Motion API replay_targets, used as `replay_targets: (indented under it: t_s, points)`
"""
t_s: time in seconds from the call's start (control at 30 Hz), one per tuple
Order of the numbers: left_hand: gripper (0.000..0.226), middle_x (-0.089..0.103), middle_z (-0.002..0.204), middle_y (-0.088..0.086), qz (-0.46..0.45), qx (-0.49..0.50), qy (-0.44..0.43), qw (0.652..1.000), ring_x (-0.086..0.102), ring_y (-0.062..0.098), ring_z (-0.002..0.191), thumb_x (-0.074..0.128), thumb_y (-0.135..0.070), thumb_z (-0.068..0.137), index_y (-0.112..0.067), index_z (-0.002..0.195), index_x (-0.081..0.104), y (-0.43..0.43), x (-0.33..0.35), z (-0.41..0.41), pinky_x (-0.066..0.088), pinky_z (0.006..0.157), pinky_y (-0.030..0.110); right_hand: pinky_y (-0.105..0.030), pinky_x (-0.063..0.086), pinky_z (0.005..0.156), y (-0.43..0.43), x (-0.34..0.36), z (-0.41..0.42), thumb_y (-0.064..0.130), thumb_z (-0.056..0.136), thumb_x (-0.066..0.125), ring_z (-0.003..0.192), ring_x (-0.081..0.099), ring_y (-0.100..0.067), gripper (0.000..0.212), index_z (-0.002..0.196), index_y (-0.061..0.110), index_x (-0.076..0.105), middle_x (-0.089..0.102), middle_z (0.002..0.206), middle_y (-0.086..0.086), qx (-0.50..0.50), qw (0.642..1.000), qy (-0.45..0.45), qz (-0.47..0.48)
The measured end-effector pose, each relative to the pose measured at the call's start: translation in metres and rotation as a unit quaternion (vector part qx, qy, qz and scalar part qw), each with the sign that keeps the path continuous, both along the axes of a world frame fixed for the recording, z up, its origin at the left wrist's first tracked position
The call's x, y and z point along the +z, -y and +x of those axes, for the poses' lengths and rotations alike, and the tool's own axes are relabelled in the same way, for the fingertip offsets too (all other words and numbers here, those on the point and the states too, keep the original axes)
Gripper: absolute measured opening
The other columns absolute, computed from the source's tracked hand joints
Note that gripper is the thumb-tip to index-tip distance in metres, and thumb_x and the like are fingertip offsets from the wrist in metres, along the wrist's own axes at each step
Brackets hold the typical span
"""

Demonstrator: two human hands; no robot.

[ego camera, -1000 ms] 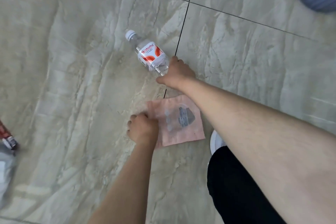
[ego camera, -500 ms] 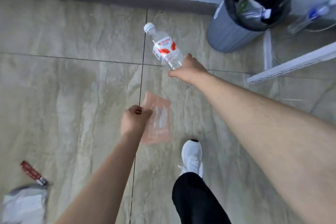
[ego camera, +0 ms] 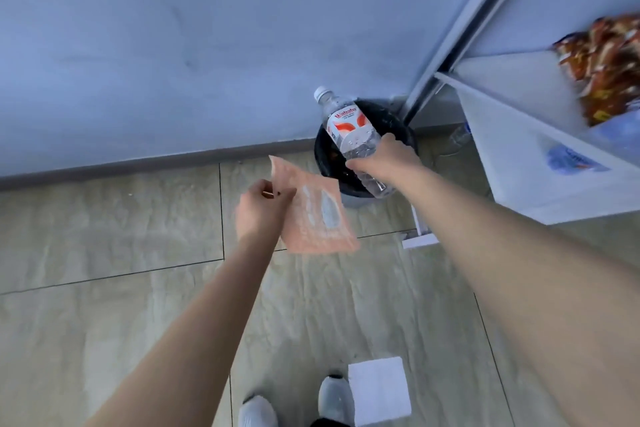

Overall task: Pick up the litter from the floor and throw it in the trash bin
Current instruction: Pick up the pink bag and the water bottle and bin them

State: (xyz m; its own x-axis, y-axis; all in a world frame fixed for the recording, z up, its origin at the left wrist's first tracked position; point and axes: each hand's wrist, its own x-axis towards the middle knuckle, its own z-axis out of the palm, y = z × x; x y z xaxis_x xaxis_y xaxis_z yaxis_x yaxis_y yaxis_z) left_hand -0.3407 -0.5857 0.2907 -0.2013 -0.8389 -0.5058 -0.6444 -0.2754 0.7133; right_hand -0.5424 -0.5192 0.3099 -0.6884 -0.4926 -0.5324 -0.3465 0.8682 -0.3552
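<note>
My right hand (ego camera: 388,159) grips a clear plastic bottle (ego camera: 346,128) with a red and white label, cap pointing up and away, held right over the mouth of the round trash bin (ego camera: 323,152) with its black liner. My left hand (ego camera: 263,208) pinches a pink plastic pouch (ego camera: 315,218) by its upper left edge; the pouch hangs in the air just left of and in front of the bin. The bin stands on the floor against the wall, partly hidden by the bottle and my right hand.
A white shelf unit (ego camera: 519,156) with snack packets (ego camera: 602,62) stands to the right, close to the bin. A white paper square (ego camera: 379,390) lies on the tiled floor by my white shoes (ego camera: 332,399). A blue-grey wall (ego camera: 173,45) is ahead.
Both hands lifted the bottle and the pouch off the floor and carried them to the bin. My view rose and came closer; the bottle now sits over the bin's opening.
</note>
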Motion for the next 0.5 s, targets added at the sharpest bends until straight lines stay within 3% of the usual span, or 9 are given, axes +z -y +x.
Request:
replay_targets:
  t_s: [0.1, 0.27, 0.4, 0.5]
  points:
    - [0.017, 0.06, 0.074, -0.005, 0.026, -0.019, -0.019, 0.999, 0.06, 0.02, 0.071, 0.063, -0.033, 0.078, -0.017, 0.083, 0.06, 0.026, -0.007, -0.05, 0.051, 0.067, 0.034, -0.041, 0.042, 0.097, 0.02, -0.007, -0.041, 0.063, 0.07, 0.064, 0.135, 0.031, -0.033, 0.088, 0.134, 0.009, 0.039, 0.051, 0.136, -0.009, -0.024, 0.998, -0.027, 0.042]
    - [0.02, 0.06, 0.073, -0.003, 0.034, -0.062, -0.009, 0.997, 0.06, 0.024, 0.074, 0.062, -0.031, 0.081, -0.013, 0.089, 0.063, 0.058, -0.036, -0.114, 0.052, 0.071, 0.036, -0.042, 0.036, 0.097, 0.033, -0.037, -0.09, 0.066, 0.073, 0.06, 0.138, 0.026, -0.032, 0.087, 0.137, 0.011, 0.038, 0.048, 0.141, -0.008, -0.018, 0.992, -0.05, 0.118]
    - [0.015, 0.057, 0.069, -0.004, 0.038, -0.078, 0.02, 0.996, 0.058, 0.026, 0.074, 0.06, -0.029, 0.083, -0.014, 0.085, 0.06, 0.077, -0.07, -0.155, 0.042, 0.058, 0.027, -0.043, 0.034, 0.1, 0.039, -0.074, -0.119, 0.063, 0.075, 0.061, 0.137, 0.026, -0.034, 0.085, 0.137, 0.01, 0.036, 0.048, 0.14, -0.01, 0.004, 0.988, -0.036, 0.152]
    - [0.018, 0.064, 0.084, 0.003, 0.053, -0.067, 0.025, 0.996, 0.064, 0.029, 0.082, 0.059, -0.03, 0.084, -0.014, 0.093, 0.059, 0.085, -0.094, -0.18, 0.055, 0.07, 0.036, -0.042, 0.037, 0.098, 0.044, -0.104, -0.133, 0.065, 0.075, 0.059, 0.133, 0.031, -0.034, 0.089, 0.139, 0.009, 0.033, 0.046, 0.141, -0.012, 0.006, 0.989, -0.039, 0.143]
